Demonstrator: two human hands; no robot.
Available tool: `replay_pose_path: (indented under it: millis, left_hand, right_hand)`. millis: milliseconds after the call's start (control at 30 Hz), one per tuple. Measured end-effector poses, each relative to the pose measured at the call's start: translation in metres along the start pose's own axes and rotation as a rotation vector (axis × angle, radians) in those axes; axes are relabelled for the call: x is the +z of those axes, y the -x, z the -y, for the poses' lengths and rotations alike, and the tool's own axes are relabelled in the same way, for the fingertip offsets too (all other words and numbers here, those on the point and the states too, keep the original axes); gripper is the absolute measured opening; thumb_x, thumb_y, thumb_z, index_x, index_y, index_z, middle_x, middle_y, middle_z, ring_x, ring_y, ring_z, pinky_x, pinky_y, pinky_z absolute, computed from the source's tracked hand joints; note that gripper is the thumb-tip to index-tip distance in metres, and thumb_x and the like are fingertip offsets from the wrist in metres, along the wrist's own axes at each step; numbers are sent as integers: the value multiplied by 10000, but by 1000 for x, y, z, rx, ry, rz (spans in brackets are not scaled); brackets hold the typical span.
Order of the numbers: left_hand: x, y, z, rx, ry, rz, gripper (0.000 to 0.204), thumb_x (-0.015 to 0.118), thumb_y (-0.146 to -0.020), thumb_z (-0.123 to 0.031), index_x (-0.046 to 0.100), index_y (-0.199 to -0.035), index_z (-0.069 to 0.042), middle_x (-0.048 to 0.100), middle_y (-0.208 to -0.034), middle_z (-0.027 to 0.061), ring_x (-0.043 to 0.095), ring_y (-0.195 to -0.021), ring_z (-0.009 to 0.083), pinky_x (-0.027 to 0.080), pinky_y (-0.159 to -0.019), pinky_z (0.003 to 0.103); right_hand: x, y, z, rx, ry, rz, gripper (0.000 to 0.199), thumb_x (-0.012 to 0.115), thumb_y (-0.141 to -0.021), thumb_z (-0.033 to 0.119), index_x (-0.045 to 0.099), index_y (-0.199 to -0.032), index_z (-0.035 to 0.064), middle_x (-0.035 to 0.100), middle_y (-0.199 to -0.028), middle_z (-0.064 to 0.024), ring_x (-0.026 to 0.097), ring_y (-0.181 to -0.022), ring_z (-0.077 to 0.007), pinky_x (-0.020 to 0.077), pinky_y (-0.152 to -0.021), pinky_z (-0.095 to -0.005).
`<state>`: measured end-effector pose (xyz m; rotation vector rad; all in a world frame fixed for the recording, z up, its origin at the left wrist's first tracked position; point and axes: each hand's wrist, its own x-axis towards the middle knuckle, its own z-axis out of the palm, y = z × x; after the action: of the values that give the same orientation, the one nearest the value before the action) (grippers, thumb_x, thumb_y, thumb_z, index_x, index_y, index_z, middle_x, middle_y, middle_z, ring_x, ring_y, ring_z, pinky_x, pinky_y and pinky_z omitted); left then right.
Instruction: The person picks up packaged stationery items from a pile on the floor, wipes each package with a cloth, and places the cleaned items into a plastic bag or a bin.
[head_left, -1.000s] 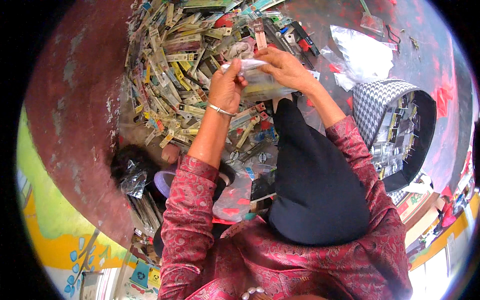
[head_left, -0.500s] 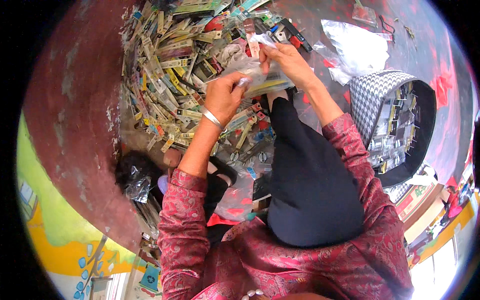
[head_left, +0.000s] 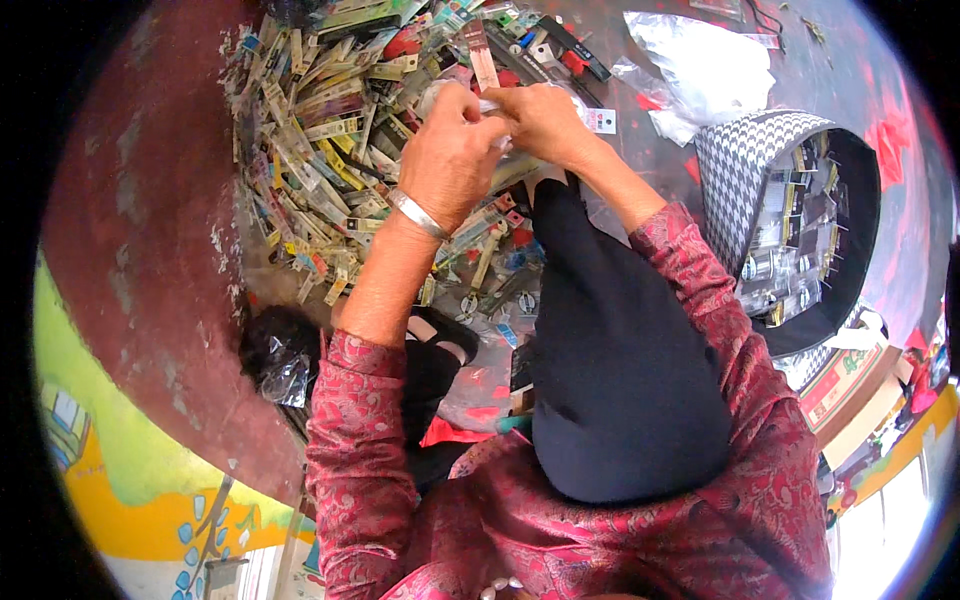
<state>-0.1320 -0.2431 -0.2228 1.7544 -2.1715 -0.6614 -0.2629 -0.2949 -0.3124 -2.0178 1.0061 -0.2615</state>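
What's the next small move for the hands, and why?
Probably pull the clear plastic bag gently taut: the left hand and right hand are close together, both gripping it where it is bunched; whether it is tied, I can't tell.

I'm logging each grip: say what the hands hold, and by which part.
The left hand and right hand hold a clear plastic bag by its bunched-up end; the exact pinch points are hidden.
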Motion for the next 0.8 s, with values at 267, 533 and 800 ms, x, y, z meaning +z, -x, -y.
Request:
replay_pose_path:
  millis: [267, 533, 800]
  left_hand:
    - [-6, -26, 35, -474, 689, 464, 187, 631, -749, -174, 560, -826, -19, 581, -628, 28, 536, -475, 80, 438, -422, 230]
    - [-19, -23, 29, -687, 911, 536, 117, 587, -785, -153, 541, -790, -46, 616, -715, 52, 573, -572, 94, 428, -470, 200]
    - [-8, -20, 0, -162, 338, 316, 35, 476, -752, -8, 499, -778, -4, 565, -577, 82, 563, -440, 161, 428, -415, 283]
  right_hand:
    - [4, 6, -5, -302, -69, 135, 177, 558, -669, 207, 613, -732, 51, 589, -670, -147, 565, -680, -329, 400, -692, -412]
    - [1, 3, -4, -234, -297, 138, 246, 517, -697, 240, 612, -811, 44, 568, -653, -187, 558, -630, -348, 423, -607, -425]
    - [20, 7, 0, -179, -246, -29, 154, 588, -648, 202, 594, -757, 93, 590, -697, -105, 557, -708, -318, 380, -651, -420]
